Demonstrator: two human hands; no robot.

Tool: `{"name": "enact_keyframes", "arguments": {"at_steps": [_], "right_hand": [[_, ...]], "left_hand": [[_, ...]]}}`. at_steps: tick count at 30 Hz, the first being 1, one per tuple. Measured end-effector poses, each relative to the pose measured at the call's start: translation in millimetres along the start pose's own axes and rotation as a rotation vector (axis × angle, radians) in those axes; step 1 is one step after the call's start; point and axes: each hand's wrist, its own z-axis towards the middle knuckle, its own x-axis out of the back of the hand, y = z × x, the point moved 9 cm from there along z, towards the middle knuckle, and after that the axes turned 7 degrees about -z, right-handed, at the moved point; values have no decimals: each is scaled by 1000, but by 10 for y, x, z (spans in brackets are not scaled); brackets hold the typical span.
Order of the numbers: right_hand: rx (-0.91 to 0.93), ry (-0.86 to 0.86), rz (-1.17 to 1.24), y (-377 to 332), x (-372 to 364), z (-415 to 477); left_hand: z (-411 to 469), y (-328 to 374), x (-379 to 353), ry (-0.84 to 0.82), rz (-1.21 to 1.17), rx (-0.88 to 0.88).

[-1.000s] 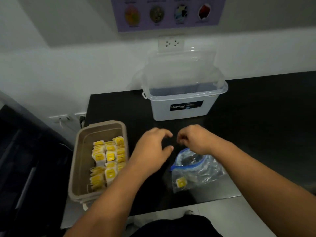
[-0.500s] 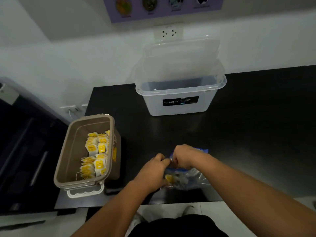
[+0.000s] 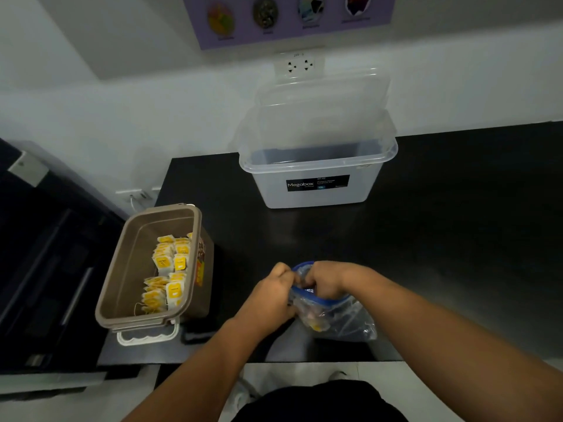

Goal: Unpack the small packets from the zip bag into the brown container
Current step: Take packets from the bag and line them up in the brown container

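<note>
Head view: the left hand (image 3: 271, 295) and right hand (image 3: 324, 280) each clutch the mouth of the bag (image 3: 344, 321), which sits on the counter (image 3: 426, 239) right of the container (image 3: 128, 269). Yellow packets (image 3: 170, 269) fill the container's right side.

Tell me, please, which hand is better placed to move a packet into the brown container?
Probably the left hand: the brown container lies on its side; the right hand grips the zip bag.
</note>
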Motion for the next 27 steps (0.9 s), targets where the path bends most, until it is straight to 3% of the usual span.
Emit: {"name": "enact_keyframes", "arguments": {"at_steps": [9,13,17,19,22,27], "right_hand": [[-113,108,-252,-89,-99,-54],[-147,187,-256,-72,-104,-73],[-166,73,-150,-28,-135,-2],[-139,118,-102,8,-123,-10],[-59,337,-57,19,-13,-93],[-64,281,-93,81,36,-173]], "left_hand": [[-40,-38,-5,10,-49,14],[-97,-64,-5,-6,-55,11],[-130,-23,-15,-49,21,-25],[-107,26,49,25,122,-41],[-72,264,217,209,142,-162],[-25,408,238,160,195,-258]]}}
